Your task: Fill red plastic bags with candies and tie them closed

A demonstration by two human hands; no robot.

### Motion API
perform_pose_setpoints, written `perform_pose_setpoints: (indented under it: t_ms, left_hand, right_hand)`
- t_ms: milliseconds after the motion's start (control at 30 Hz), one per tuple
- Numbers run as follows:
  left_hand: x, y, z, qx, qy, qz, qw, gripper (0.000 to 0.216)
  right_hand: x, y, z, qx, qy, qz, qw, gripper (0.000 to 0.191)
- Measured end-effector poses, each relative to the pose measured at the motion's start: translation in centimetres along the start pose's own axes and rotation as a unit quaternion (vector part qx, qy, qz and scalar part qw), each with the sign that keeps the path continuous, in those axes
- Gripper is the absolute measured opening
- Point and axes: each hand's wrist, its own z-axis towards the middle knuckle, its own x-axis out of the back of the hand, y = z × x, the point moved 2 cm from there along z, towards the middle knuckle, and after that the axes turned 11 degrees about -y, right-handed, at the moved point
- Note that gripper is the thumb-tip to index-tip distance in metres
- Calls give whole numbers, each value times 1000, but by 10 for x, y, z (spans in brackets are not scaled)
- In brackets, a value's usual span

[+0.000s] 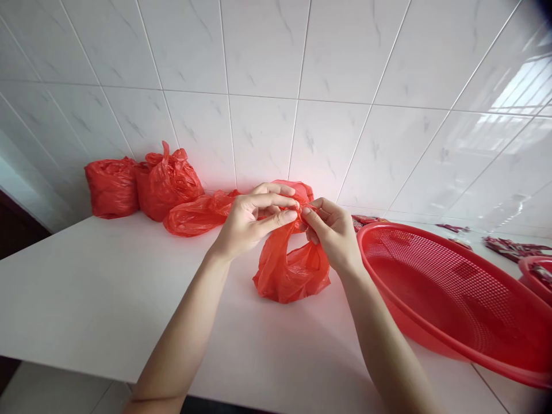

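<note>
A red plastic bag point(287, 276) is pinched at its gathered top by left hand point(254, 215) and right hand point(331, 233) over the desk point(121, 293); thin plastic could be torn by hard pulling.

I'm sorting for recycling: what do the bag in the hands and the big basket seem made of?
The held red bag: thin, slightly glossy plastic film, apparently, since it crinkles and looks translucent. The perforated basket: probably smooth, moulded rigid plastic, given its uniform red colour, regular holes and rounded rim.
</note>
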Motion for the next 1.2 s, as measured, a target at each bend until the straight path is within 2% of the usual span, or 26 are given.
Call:
perform_pose_setpoints:
  t_ms: [100, 200, 367, 433, 600, 733, 833, 933, 1067, 1133, 1200]
  left_hand:
    - [-1, 1, 1, 28, -21, 13, 999, 16]
    - [-2, 2, 2, 30, -29, 3, 999, 17]
    - [4, 2, 2, 16, 44, 20, 999, 16]
    - [5, -1, 2, 13, 58, 29, 998, 16]
    - [7, -11, 2, 63, 87, 68, 992, 27]
    - [5, -14, 3, 84, 31, 97, 991, 26]
    - [4, -16, 3, 107, -24, 113, 988, 39]
    - [4, -17, 2, 136, -71, 93, 984, 49]
    - [4, -15, 2, 155, -149, 37, 976, 42]
    - [4, -16, 3, 166, -160, 1, 973, 37]
    - [5, -20, 5, 173, -131, -39, 975, 35]
  right_hand:
    - [-2, 1, 0, 13, 6, -41, 999, 29]
    - [-2, 0, -1, 18, -28, -50, 998, 27]
    - [6, -3, -2, -1, -151, -36, 988, 33]
    - [8, -3, -1, 2, -179, -58, 982, 26]
    - [6, -3, -1, 23, -158, -132, 978, 10]
    - [5, -3, -2, 50, -129, -166, 976, 6]
    - [7, -3, -2, 68, -95, -160, 980, 7]
    - [8, -2, -1, 66, -91, -153, 982, 10]
    - [8, 0, 0, 73, -94, -165, 979, 6]
    - [8, 2, 1, 90, -84, -186, 975, 5]
    - [8, 1, 1, 119, -69, -223, 965, 8]
